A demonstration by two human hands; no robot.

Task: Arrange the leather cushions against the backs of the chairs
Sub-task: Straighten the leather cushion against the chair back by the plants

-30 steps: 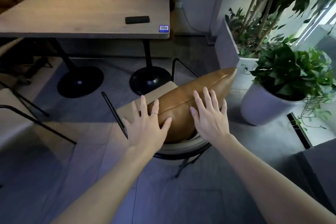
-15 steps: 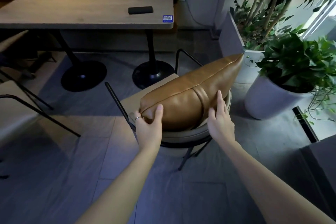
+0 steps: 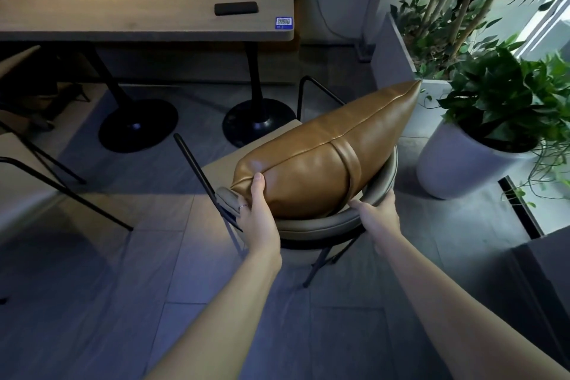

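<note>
— Cushion (image 3: 311,160) first: where is it?
— Brown leather, standing on edge on the chair (image 3: 308,225), against its curved backrest.
— The hands?
— Left hand (image 3: 257,214) pinches the cushion's near corner, thumb on top. Right hand (image 3: 377,213) is cupped on the backrest rim below the cushion; I cannot tell whether it grips.
— Any containers?
— A round white pot (image 3: 456,170) holds a leafy green plant (image 3: 505,95); a rectangular planter (image 3: 398,62) behind holds tall stems.
</note>
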